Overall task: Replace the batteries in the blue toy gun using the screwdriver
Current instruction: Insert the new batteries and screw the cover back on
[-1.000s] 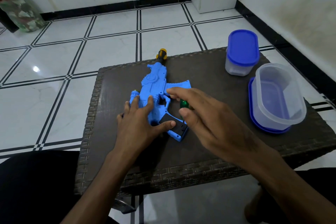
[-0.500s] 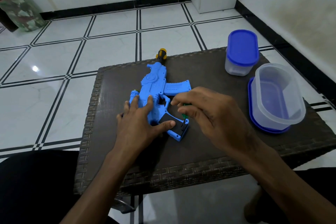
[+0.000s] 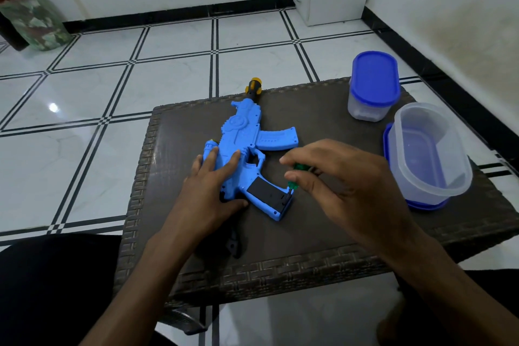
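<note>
— Where's the blue toy gun [image 3: 241,143]?

— Flat on the wicker table [image 3: 323,233], muzzle toward 12 o'clock. My left hand [image 3: 209,191] presses it, fingers straight.

— And your right hand [image 3: 337,185]?

— It pinches the green screwdriver [image 3: 298,167], tip at the grip's black panel, 5 o'clock end.

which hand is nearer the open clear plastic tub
Right. The right hand, gripping the green screwdriver, is just beside the clear plastic tub; the left hand presses the blue toy gun, farther away.
</note>
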A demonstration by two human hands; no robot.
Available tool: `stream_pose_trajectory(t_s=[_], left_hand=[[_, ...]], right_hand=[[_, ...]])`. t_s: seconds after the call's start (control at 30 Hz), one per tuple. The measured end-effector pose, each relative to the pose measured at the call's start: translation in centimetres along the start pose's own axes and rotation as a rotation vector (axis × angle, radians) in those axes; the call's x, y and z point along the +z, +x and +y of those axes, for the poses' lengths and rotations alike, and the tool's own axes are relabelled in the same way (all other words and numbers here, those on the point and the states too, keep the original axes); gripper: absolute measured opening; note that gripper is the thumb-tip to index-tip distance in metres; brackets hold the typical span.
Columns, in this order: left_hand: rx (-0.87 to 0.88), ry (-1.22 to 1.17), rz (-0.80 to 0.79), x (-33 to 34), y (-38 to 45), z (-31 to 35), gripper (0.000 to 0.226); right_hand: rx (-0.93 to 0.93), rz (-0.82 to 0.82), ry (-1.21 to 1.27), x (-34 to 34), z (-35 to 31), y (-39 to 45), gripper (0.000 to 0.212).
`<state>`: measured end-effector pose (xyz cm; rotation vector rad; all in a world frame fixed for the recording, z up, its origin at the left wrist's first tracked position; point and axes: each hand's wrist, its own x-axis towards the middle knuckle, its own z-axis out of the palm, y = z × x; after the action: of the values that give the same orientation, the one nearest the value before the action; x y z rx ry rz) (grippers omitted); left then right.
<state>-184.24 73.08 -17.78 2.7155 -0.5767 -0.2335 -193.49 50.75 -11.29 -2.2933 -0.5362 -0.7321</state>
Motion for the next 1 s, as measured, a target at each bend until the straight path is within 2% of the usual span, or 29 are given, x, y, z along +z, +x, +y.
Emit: stream_pose_trajectory(t_s=[0.43, 0.7, 1.0], left_hand=[[0.032, -0.013, -0.033, -0.6, 0.4, 0.2, 0.084], [0.025, 0.013, -0.036, -0.9, 0.3, 0.0, 0.083], [0.047, 0.051, -0.032, -1.1, 0.2, -0.2, 0.085]], right_hand=[[-0.101, 0.029, -0.041, 0.5, -0.2, 0.1, 0.019], [0.007, 0.074, -0.028, 2.1, -1.6, 0.6, 0.015], [0.192, 0.236, 0.076, 0.8, -0.8, 1.6, 0.014]])
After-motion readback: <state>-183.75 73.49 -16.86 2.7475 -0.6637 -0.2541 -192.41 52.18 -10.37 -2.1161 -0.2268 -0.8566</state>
